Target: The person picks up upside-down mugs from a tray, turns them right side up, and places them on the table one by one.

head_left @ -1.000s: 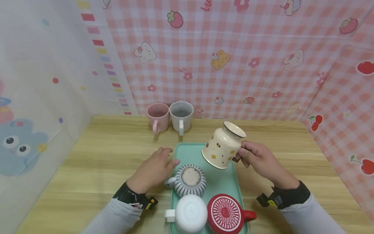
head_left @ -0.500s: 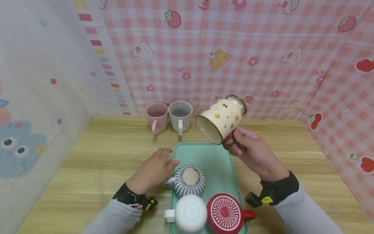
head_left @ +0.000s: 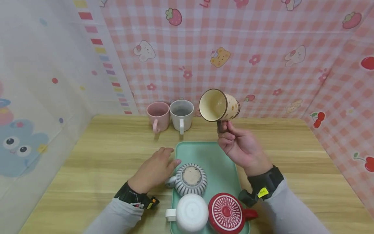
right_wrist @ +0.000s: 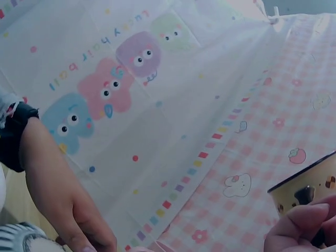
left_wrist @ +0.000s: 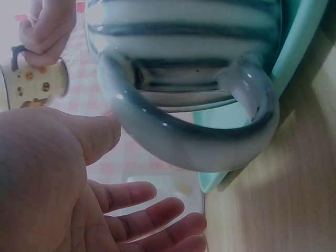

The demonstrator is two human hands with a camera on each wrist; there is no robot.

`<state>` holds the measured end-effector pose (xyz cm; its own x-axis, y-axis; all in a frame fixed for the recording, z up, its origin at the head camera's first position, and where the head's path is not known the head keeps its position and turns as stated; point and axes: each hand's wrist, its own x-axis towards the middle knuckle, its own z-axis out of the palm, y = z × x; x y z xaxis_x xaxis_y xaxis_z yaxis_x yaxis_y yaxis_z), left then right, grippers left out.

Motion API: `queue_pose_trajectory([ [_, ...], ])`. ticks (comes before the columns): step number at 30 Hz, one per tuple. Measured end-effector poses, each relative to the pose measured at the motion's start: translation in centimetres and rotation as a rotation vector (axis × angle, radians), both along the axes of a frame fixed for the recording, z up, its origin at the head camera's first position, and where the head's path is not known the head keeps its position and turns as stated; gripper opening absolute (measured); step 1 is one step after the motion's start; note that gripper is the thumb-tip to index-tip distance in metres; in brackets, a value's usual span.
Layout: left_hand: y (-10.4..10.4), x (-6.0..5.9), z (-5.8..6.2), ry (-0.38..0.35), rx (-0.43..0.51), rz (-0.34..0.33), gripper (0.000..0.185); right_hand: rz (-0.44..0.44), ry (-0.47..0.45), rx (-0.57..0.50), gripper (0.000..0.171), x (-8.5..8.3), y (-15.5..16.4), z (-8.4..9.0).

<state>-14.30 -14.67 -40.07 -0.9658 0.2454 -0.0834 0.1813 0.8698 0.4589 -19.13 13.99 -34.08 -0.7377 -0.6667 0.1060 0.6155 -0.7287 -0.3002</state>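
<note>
Right hand (head_left: 239,146) grips cream mug (head_left: 219,105) by its handle, raised beyond the tray (head_left: 217,162). Left hand (head_left: 153,169) rests relaxed, fingers straight, beside the tray. Three inverted mugs remain on the tray.

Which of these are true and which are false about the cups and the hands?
1. The right hand holds the cream cup by its handle. True.
2. The cream cup stands on the green tray. False: it is held up in the air, tipped on its side.
3. The pink cup and the grey cup stand side by side at the back of the table. True.
4. The left hand grips the red cup. False: it rests open beside the striped cup.
5. The white cup on the tray is upside down. True.
</note>
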Motion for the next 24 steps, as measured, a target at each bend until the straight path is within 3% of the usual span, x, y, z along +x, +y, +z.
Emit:
queue_pose_trajectory([
  [7,0.1,-0.2,-0.2,-0.002,-0.004,-0.003,0.059,-0.03,-0.133,-0.026,0.029,0.0,-0.5,-0.7],
  [13,0.2,-0.2,0.3,0.01,0.018,-0.009,0.059,-0.084,-0.145,0.019,0.024,0.2,-0.7,-0.5],
  [20,1.5,-0.6,2.7,0.04,0.154,-0.038,0.056,-0.07,-0.144,-0.001,0.024,0.7,-0.8,-0.6],
  [24,3.3,-0.9,4.7,0.048,0.254,-0.1,0.051,-0.041,-0.145,-0.039,0.025,1.0,-0.9,-0.9],
])
